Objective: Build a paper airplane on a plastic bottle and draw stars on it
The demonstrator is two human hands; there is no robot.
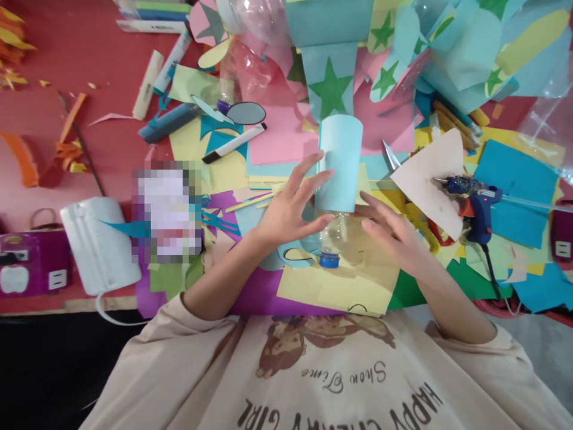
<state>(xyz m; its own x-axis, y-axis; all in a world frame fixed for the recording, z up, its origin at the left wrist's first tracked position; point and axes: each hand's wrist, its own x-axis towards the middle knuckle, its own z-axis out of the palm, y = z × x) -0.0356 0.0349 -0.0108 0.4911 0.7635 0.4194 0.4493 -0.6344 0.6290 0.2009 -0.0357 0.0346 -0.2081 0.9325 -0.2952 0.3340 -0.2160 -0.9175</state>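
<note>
Bottle [344, 224] dead center, cap [329, 260] toward 6 o'clock. Blue paper [341, 161] already around body, neck end bare; can't tell if paper's glued. My left hand [289, 212] spread, fingertips at paper, no clench; right hand [396, 236] loose, 4 o'clock, holding nothing. Glue gun [481, 206] at 3, marker [235, 143] at 10.

Bright, fairly even light fell.
Glare flecked clear plastic [548, 116]; the right hand [398, 233] blurred slightly; a pixelated patch [166, 212] showed.
</note>
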